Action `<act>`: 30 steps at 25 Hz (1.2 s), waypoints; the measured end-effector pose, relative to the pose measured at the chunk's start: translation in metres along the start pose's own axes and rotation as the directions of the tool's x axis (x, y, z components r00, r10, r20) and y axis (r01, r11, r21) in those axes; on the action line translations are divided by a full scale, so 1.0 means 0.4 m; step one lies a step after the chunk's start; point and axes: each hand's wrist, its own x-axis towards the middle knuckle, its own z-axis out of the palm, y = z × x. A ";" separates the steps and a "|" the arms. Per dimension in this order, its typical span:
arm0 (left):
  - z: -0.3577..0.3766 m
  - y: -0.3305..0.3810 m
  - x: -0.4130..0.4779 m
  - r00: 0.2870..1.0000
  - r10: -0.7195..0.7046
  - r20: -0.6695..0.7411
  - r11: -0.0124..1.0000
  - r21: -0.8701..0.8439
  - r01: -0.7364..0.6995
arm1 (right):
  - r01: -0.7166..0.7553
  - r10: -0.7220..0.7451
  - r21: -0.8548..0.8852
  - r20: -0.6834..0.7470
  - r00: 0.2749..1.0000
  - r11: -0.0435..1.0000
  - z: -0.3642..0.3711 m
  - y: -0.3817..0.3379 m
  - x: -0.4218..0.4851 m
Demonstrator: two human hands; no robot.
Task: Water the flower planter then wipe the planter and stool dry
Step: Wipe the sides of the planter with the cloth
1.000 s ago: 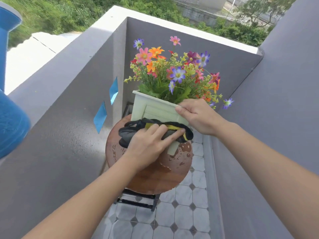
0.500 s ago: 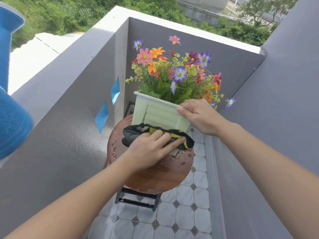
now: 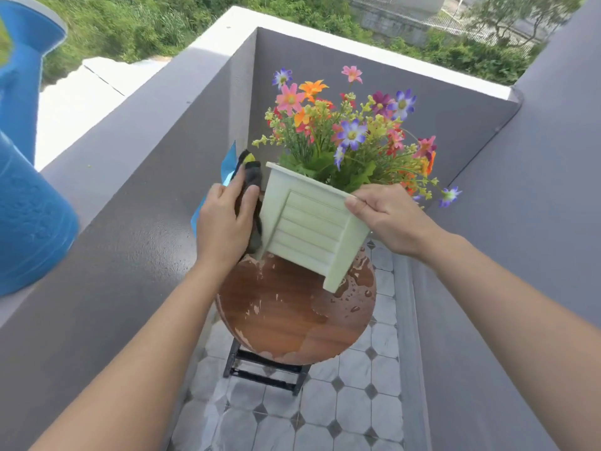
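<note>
Planter (image 3: 309,229), pale green and slatted, full of bright flowers (image 3: 344,125), tilted up on round wooden stool (image 3: 292,317) at picture centre, one foot low at 5 o'clock. Right hand (image 3: 387,216) at 3 o'clock of planter, grip clamped on near right corner of rim, thumb on front, fingers over edge. Left hand (image 3: 224,219) at 9 o'clock, grip closed on dark cloth (image 3: 252,180) with yellow patch, pressing it flat against planter's left wall. Stool top wet: beads and a film of water toward 4 o'clock, near planter's lowered foot. Blue watering can (image 3: 29,203) parked on grey ledge far out at 9 o'clock, so watering judged done; wiping of planter under way, stool not yet dried.

To do this stroke well: keep cloth spread wide under palm, draw from rim downward along wall so water runs off to stool rather than back up. Hold right grip firm and tilt modest, since planter looks top-heavy and stool top slick. Work each wall and feet in turn, then set planter level and finish with stool top, puddled 4 o'clock side last.
</note>
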 end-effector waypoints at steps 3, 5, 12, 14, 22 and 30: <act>0.000 -0.007 -0.010 0.793 -0.447 0.414 0.548 -0.574 0.608 | 0.024 -0.024 0.004 -0.011 1.000 1.000 -0.005 0.006 -0.004; -0.008 -0.013 -0.017 0.746 -0.494 0.448 0.417 -0.631 0.655 | 0.055 -0.055 -0.001 -0.001 0.999 0.999 -0.007 0.010 -0.007; -0.095 -0.006 0.030 0.718 -0.348 0.603 0.033 -0.757 0.652 | 0.107 -0.107 -0.017 0.021 0.994 0.994 -0.013 0.034 -0.016; -0.112 -0.008 0.043 0.689 -0.343 0.639 0.121 -0.697 0.707 | 0.111 -0.111 -0.009 0.016 0.994 0.994 -0.007 0.037 -0.014; -0.103 0.014 0.060 0.668 -0.470 0.577 0.175 -0.681 0.711 | 0.084 -0.084 -0.001 -0.003 0.996 0.996 0.002 0.048 -0.017; 0.024 0.043 -0.065 0.928 -0.164 0.334 0.849 -0.431 0.305 | 0.105 -0.106 -0.022 -0.006 0.994 0.994 -0.002 0.057 -0.003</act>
